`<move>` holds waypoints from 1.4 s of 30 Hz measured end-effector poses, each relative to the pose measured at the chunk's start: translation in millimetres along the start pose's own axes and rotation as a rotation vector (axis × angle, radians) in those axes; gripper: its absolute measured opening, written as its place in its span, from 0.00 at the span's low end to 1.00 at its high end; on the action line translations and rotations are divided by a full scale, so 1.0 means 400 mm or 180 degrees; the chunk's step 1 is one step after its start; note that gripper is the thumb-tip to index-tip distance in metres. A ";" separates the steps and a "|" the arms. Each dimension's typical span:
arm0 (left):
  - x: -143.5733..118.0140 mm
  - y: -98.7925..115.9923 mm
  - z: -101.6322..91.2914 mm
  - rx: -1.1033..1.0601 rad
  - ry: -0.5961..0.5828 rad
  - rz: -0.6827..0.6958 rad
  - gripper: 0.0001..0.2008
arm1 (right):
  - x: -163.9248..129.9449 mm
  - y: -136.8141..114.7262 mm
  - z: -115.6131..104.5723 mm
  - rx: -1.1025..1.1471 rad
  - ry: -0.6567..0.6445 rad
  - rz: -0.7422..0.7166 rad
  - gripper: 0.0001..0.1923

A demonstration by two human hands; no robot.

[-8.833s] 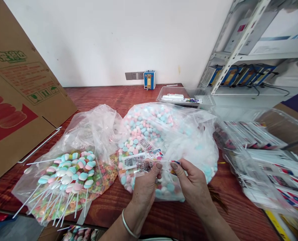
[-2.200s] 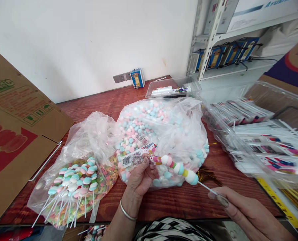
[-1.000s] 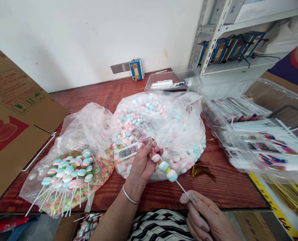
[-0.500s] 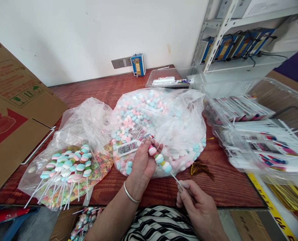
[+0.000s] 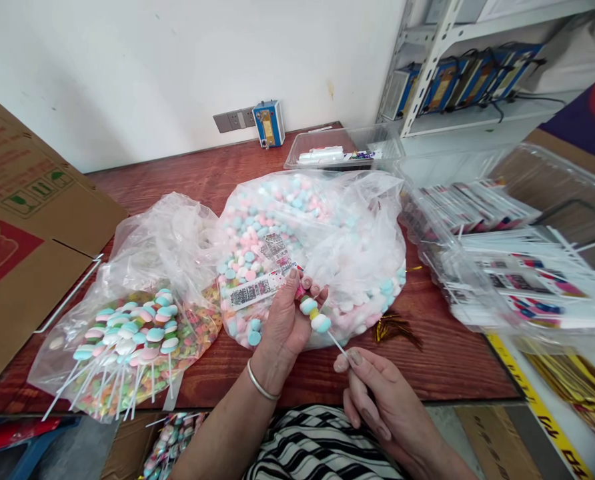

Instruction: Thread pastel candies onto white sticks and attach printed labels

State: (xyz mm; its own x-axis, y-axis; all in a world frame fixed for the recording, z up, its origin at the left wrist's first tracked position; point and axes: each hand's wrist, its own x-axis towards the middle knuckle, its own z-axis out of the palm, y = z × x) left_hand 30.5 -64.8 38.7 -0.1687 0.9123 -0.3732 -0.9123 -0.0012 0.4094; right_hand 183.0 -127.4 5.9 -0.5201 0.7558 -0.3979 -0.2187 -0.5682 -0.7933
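Note:
My left hand (image 5: 292,317) is closed round the upper part of a marshmallow skewer (image 5: 320,323), its blue, white and yellow pieces showing below the fingers. A printed clear wrapper (image 5: 276,253) sticks up beyond those fingertips; how far it covers the candy is hidden. Between thumb and fingers, my right hand (image 5: 377,393) pinches the white stick's lower end. Under the left hand lies a large clear bag of pastel marshmallows (image 5: 297,200), with a printed strip (image 5: 252,293) on it. Several finished-looking skewers (image 5: 132,327) rest at the left on a bag of gummy rings (image 5: 197,347).
Clear bins with printed wrappers and white sticks (image 5: 527,267) stand at the right. Gold twist ties (image 5: 397,330) lie on the red-brown table (image 5: 457,360). A cardboard box (image 5: 42,220) borders the left; a small blue device (image 5: 269,125) and a clear tray (image 5: 392,143) are behind.
The skewer has slid up and left into my left hand, so fewer pieces show. My right hand has moved up and left along with the stick. The view has shifted slightly.

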 end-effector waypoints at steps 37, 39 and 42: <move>0.037 0.048 0.052 0.0096 0.0090 0.0325 0.11 | 0.049 0.004 -0.022 -0.3275 0.0946 -0.2774 0.08; 0.036 0.042 0.056 0.0010 0.0230 0.0190 0.08 | 0.058 0.005 -0.032 -0.3922 0.1090 -0.3521 0.07; 0.027 0.020 0.056 0.0004 0.0349 0.0001 0.08 | 0.060 0.005 -0.033 -0.3912 0.1125 -0.3514 0.06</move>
State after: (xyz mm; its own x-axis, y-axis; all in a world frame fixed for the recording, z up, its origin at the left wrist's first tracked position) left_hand 29.9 -45.6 56.6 -0.2088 0.8621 -0.4618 -0.9118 -0.0010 0.4106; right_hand 180.9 -105.9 -11.4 -0.3346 0.7177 0.6107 0.4888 0.6862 -0.5386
